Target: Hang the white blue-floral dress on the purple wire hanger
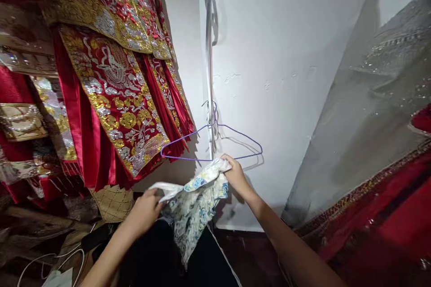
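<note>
Floral cloth pinched at both ends: right hand fingers closed on its top corner, just under the purple hanger bottom wire; left hand grips the other edge, lower left. Cloth sags between them, in front of the white wall. Step looks like getting the cloth onto the hanger; next likely needs an edge fed over the wire. Red embroidered robes hang left.

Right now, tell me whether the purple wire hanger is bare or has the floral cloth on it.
Bare: purple wire hanger hangs empty; floral cloth held below it.
</note>
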Motion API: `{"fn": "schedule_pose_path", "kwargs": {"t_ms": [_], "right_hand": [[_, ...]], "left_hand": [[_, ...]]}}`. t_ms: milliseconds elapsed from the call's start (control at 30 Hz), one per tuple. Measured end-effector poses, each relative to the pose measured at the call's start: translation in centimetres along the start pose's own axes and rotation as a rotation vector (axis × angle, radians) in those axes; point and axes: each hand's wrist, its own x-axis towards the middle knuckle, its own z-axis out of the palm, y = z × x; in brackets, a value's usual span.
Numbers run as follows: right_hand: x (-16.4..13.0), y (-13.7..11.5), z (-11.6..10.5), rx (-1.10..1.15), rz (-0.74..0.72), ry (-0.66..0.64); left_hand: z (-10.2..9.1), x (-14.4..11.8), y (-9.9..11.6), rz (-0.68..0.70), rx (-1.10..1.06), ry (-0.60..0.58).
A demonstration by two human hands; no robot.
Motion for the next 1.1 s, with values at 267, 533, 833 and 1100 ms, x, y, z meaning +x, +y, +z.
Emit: {"fn": "schedule_pose_path", "kwargs": {"t_ms": [267,533,833,1100], "right_hand": [[0.6,-3.2,-2.8,-0.077,-0.095,0.002],[-1.5,-6.8,-2.4,-0.036,-0.015,-0.201],[-2.3,-8.3,-8.4,-0.326,0.078,0.263],[2.5,-10.2,-16.5,-0.028,0.375,-0.110]], "left_hand": [[-8.5,3.8,3.6,0.232,-0.265,0.425],[-12.1,8.8,9.4,0.474,-0.310,0.455],[-11.5,12.5,8.5,0.542,-0.135,0.458],[-12.4,12.2,7.5,0.372,-0.278,0.527]]}}
